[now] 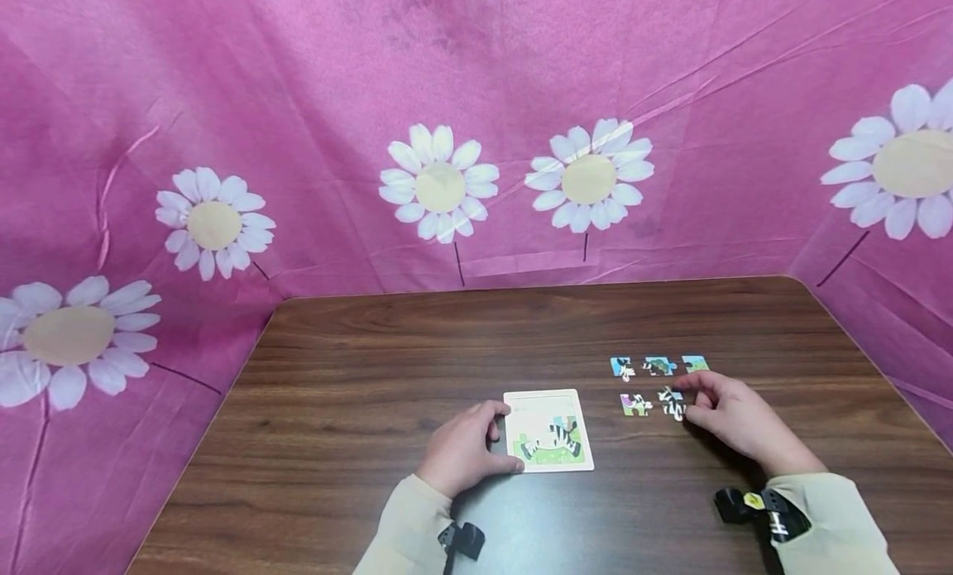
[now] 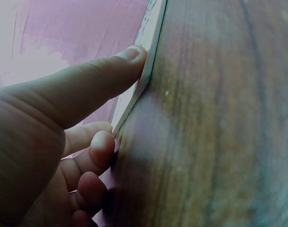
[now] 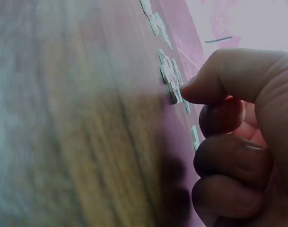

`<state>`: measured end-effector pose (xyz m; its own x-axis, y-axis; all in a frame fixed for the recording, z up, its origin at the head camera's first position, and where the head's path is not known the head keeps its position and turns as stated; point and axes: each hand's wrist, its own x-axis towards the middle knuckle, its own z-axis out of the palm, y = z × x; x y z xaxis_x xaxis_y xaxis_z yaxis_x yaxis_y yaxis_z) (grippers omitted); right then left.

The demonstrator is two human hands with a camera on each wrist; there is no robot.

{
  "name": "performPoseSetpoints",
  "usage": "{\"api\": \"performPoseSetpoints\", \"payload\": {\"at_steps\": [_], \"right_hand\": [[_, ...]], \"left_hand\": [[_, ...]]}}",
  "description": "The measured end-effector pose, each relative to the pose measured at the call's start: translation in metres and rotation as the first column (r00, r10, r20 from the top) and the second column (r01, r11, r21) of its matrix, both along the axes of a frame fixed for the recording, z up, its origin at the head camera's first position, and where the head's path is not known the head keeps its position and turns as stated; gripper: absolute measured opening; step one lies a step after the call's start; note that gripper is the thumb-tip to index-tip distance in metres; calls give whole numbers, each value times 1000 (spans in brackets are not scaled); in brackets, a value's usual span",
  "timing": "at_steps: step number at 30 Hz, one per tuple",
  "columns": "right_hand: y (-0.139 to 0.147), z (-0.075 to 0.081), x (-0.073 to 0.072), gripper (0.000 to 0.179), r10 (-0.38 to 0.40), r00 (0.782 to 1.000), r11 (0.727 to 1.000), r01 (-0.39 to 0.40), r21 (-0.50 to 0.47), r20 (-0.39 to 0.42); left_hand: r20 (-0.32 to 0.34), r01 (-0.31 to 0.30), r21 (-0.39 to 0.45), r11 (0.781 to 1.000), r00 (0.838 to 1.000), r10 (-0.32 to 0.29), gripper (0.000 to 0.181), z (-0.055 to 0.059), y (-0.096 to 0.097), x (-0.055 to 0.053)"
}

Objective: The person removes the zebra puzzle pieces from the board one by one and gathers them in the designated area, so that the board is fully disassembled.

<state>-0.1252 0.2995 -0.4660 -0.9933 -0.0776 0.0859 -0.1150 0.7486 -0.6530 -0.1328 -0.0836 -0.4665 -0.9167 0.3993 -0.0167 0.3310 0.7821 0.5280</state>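
Observation:
A square puzzle board (image 1: 549, 431) with a pale frame lies on the table, part of a zebra picture filled in over its lower half. My left hand (image 1: 467, 447) holds the board by its left side, thumb on the lower left corner and index finger near the upper left one. The left wrist view has the left thumb (image 2: 103, 78) resting on the board's rim (image 2: 153, 52). To the right, my right hand (image 1: 733, 414) pinches a black-and-white striped puzzle piece (image 1: 671, 403) at its right side. Its thumb meets the piece (image 3: 171, 78) in the right wrist view.
Several loose pieces lie around the striped one: a blue-cornered piece (image 1: 622, 368), a blue and green piece (image 1: 659, 366), a green piece (image 1: 696, 363) and a purple-cornered piece (image 1: 636, 405). Pink flowered cloth (image 1: 514, 79) hangs behind the wooden table (image 1: 357, 376).

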Motion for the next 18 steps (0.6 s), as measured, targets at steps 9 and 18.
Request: {"api": "performPoseSetpoints", "payload": {"at_steps": [9,18], "right_hand": [[-23,11,-1,26,20,995,999,-24,-42,-93],[-62,9,1,23,139,986,988,-144,-55,-97]], "left_hand": [[-29,5,12,1000,1000,-5,63,-1,-1,-1],[-34,5,7,1000,999,-5,60,-2,-1,-1]]}}
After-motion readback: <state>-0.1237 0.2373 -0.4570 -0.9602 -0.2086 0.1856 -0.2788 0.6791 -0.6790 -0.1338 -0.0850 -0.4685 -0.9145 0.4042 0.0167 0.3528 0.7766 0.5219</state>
